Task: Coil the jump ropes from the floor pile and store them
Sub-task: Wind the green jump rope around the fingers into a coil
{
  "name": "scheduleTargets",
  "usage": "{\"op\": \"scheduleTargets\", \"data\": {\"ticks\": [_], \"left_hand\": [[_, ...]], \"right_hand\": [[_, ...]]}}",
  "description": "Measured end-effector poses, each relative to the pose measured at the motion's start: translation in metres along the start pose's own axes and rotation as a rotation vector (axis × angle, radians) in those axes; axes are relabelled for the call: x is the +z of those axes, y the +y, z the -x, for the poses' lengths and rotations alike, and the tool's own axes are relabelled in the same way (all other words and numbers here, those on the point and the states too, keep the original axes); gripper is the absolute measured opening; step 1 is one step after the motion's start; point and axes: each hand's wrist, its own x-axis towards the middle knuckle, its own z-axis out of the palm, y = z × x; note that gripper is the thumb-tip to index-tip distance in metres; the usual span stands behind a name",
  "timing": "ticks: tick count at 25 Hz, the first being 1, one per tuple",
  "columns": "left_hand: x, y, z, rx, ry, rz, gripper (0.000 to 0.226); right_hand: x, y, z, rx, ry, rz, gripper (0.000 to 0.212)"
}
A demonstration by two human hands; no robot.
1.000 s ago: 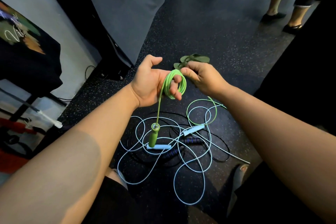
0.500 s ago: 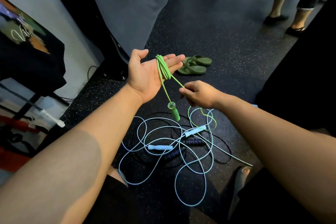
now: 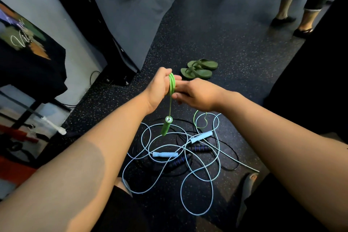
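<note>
**Coiling the Green Jump Rope: Handling Notes**

Winding is in hand on the green jump rope (image 3: 171,84), judged from several loops gathered around the left hand (image 3: 157,88). The left fingers are curled shut over the loops, clamping the bundle against the palm. The right hand (image 3: 195,95) sits just beside the bundle, touching the left fingertips; its fingers are folded inward, but whether they pinch the cord cannot be told — the grip point is hidden behind the hand.

**Location.** All places below are given relative to the floor pile (image 3: 180,154). The coil is held above the pile's far edge. One green handle (image 3: 166,127) hangs from the coil on a short straight run of cord, dangling over the pile. A loose green tail (image 3: 200,120) curls down at the pile's right far side. The pale blue rope (image 3: 195,184) and a black rope with dark foam grips (image 3: 200,149) lie tangled within the pile. Green sandals (image 3: 199,69) lie beyond it.

**Handling.**
- The cord appears thin, light and springy — loops will likely spring open if the clamp loosens.
- Its smooth coating probably slides easily through the fingers.
- The hanging handle is the heaviest part and may swing.

**Where to grip.** Hold the bundle across all loops at once; feed the free tail close to the coil.
</note>
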Motion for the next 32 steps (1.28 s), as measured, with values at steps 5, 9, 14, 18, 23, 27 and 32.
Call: {"op": "scheduleTargets", "data": {"ticks": [5,9,14,18,23,27,32], "left_hand": [[0.005,-0.001,0.009,-0.113,-0.241,-0.114,0.084],[0.012,0.009,0.021,-0.183,-0.331,-0.087,0.074],[0.012,0.021,0.025,-0.150,-0.287,0.144,0.074],[0.006,0.019,0.022,-0.096,-0.229,0.325,0.072],[0.001,0.019,0.020,-0.020,-0.180,0.570,0.072],[-0.005,0.022,0.017,0.091,-0.096,0.712,0.070],[-0.007,0.024,0.017,0.153,0.037,0.691,0.069]], "right_hand": [[-0.020,0.013,0.006,-0.003,0.159,-0.068,0.036],[-0.022,0.029,0.010,0.000,0.267,-0.109,0.056],[-0.003,0.038,0.007,0.175,0.321,-0.352,0.048],[0.013,0.036,0.006,0.315,0.279,-0.463,0.040],[0.029,0.025,0.000,0.408,0.241,-0.672,0.036],[0.040,0.026,0.003,0.422,0.040,-0.528,0.033],[0.030,0.012,0.005,0.319,-0.076,-0.289,0.024]]}}
